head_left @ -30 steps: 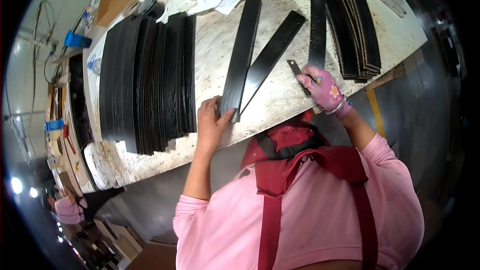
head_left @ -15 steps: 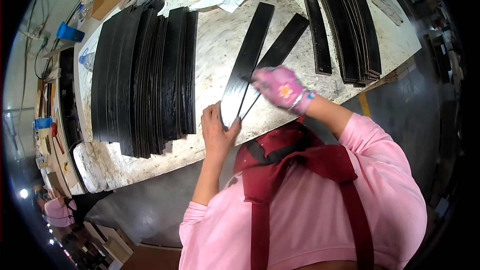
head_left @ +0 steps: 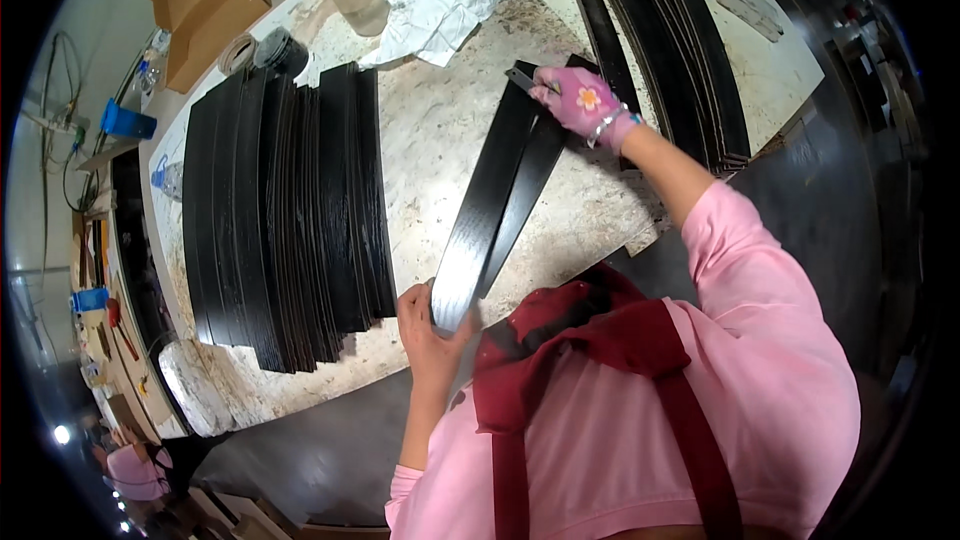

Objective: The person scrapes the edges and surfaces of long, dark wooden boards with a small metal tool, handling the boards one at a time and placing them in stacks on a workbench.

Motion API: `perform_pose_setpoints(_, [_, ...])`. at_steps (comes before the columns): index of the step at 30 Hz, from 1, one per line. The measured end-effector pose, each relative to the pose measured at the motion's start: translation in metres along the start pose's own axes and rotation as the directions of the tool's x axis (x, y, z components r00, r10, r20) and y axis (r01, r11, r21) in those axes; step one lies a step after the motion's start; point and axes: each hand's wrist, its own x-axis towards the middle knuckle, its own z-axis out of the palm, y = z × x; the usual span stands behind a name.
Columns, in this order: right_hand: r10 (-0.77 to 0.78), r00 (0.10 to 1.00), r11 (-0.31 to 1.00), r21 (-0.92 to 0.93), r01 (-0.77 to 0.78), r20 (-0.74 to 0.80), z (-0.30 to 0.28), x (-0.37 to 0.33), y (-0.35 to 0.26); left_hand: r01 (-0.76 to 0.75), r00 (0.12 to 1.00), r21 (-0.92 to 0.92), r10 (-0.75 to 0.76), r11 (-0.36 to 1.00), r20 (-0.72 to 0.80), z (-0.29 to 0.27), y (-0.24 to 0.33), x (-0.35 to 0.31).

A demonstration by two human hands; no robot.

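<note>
With the dial centred on the picture and twelve at the top, we see the bare left hand (head_left: 432, 332) at 7 o'clock, its fingers and blurred thumb bracketing the near end of the upper black strip (head_left: 478, 205); whether it grips, we cannot tell. At 1 o'clock the gloved right hand (head_left: 580, 100), palm down, is closed on a flat dark tool (head_left: 518, 77) at the strip's far end. The strip slants from 7 toward 1 o'clock, overlapping a second strip (head_left: 530, 195). Compared with half a second ago, we note the glove has travelled from mid-strip to the far end, while the left hand remains at the near one. The table's near edge (head_left: 375, 372) passes close to the left hand. We find bare tabletop at 11 o'clock, between strip and left stack (head_left: 290, 210), and at 3 o'clock.
</note>
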Motion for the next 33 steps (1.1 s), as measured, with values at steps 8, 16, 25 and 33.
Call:
perform_pose_setpoints(8, [-0.202, 0.969, 0.973, -0.087, 0.215, 0.139, 0.019, -0.052, -0.008, -0.093, 0.994, 0.214, 0.076, 0.972, 0.084, 0.014, -0.008, 0.011])
perform_pose_setpoints(16, [-0.137, 0.969, 0.989, 0.075, 0.124, 0.207, 0.022, -0.037, -0.050, 0.187, 0.955, -0.088, -0.161, 0.978, 0.248, 0.016, -0.006, 0.033])
perform_pose_setpoints(25, [-0.053, 0.954, 0.924, -0.347, 0.159, 0.294, 0.038, -0.045, -0.014, 0.012, 0.977, 0.086, -0.030, 0.996, 0.211, 0.013, -0.004, 0.010])
perform_pose_setpoints(33, [0.089, 0.994, 0.897, -0.439, -0.053, 0.062, -0.018, 0.030, 0.004, -0.110, 0.980, 0.135, 0.084, 0.985, 0.181, 0.014, -0.014, 0.009])
